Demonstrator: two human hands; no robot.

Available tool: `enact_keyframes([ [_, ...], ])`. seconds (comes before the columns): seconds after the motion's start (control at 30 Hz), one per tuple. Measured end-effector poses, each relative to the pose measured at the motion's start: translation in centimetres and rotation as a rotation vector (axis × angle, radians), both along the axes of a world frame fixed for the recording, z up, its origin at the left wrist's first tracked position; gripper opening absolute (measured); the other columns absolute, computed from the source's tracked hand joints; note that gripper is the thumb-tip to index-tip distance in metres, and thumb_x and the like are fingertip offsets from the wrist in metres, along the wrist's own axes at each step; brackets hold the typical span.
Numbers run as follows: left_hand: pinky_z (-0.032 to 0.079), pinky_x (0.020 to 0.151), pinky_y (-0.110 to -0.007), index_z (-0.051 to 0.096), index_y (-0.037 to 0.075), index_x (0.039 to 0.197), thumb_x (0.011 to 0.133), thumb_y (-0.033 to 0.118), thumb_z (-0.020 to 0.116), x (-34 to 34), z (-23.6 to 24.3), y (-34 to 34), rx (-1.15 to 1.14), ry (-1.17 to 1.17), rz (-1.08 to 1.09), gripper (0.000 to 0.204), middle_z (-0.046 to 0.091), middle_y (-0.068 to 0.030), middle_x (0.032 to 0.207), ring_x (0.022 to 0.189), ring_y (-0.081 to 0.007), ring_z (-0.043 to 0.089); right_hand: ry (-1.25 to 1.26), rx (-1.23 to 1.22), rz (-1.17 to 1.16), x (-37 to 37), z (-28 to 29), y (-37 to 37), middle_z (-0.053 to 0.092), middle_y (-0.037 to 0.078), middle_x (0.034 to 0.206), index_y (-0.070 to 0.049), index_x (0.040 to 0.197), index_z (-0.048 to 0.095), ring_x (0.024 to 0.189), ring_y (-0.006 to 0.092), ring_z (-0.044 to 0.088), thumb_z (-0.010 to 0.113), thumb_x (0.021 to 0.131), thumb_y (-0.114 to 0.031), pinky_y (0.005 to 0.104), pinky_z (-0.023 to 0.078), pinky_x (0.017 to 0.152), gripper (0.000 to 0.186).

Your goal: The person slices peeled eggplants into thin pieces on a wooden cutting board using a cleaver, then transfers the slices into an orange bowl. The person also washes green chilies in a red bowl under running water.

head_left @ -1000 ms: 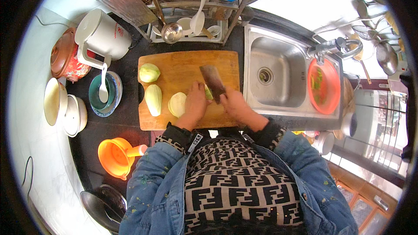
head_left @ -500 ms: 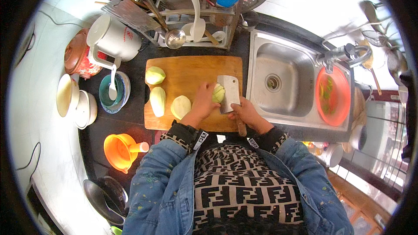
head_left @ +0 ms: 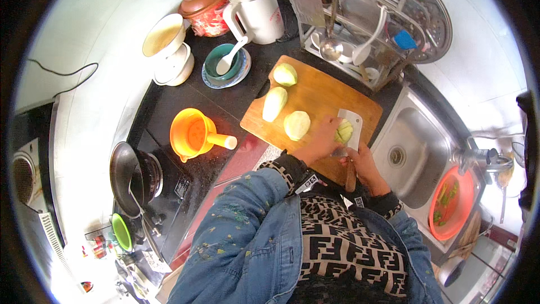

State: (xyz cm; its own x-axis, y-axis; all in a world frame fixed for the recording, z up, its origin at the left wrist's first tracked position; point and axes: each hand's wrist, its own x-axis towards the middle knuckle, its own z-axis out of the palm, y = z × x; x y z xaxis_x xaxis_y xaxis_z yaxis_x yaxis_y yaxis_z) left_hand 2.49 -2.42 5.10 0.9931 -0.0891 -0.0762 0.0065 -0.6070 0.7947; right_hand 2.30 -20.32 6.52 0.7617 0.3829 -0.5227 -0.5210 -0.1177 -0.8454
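White wall: curves around the workplace in my remote head view.
Black countertop: glossy, running beneath the vessels at left.
Steel sink: at right, its round drain visible to me.
Wooden board: lies slantwise between the vessels and the sink.
Red basin: near the faucet; green bits inside.
White pitcher: upright beside the red lidded pot; contents hidden from me.
Orange dipper: left of the board, handle pointing rightward.
Green bowl: stands on a blue-rimmed plate, a white spoon in it.
Cleaver: blade under or beside the cut vegetable; I cannot tell which.
Right hand: fingers wrapped around the cleaver where handle meets blade.
Left hand: fingers and thumb grasping the cut vegetable, on the board's right half.
Peeled vegetables: three, along the board's left half.
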Motion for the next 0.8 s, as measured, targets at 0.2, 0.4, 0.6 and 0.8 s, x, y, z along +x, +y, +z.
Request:
enact_keyframes([
  [0.2,0.037,0.101,-0.043,0.042,0.004,0.133,0.064,0.009,0.078,0.1,4.4,2.6,-0.116,-0.195,-0.026,0.078,0.042,-0.0217,0.127,0.116,-0.0414,0.044,-0.626,-0.293,0.214,0.3,3.8,2.7,0.059,0.006,0.086,-0.001,0.116,0.048,0.065,0.0146,0.06,0.048,0.092,-0.008,0.0279,0.053,0.058,0.025],
  [0.4,0.04,0.099,-0.041,0.043,0.003,0.131,0.064,0.009,0.079,-4.2,9.3,11.3,-0.094,-0.35,0.147,0.077,0.043,-0.0204,0.123,0.116,-0.0391,0.046,-0.267,-0.171,0.102,-2.9,10.7,12.0,0.059,0.005,0.079,-0.001,0.109,0.053,0.059,0.0107,0.056,0.05,0.093,-0.014,0.0263,0.049,0.054,0.02],
  [0.6,0.039,0.1,-0.042,0.045,0.003,0.13,0.065,0.012,0.081,-12.5,11.3,23.9,0.093,-0.322,0.341,0.075,0.048,-0.0187,0.121,0.114,-0.0351,0.047,-0.354,0.031,0.361,-6.6,11.6,24.9,0.06,0.012,0.077,0.002,0.111,0.048,0.053,0.0167,0.059,0.049,0.091,-0.011,0.0308,0.05,0.049,0.024],
  [0.8,0.04,0.098,-0.042,0.047,-0.002,0.128,0.069,0.018,0.079,-18.7,9.0,33.2,0.117,-0.228,0.565,0.07,0.053,-0.0205,0.12,0.113,-0.0364,0.05,-0.391,0.019,0.636,-9.1,11.3,34.1,0.061,0.013,0.073,0.005,0.104,0.047,0.054,0.0173,0.063,0.047,0.09,-0.01,0.0306,0.051,0.048,0.02],
])
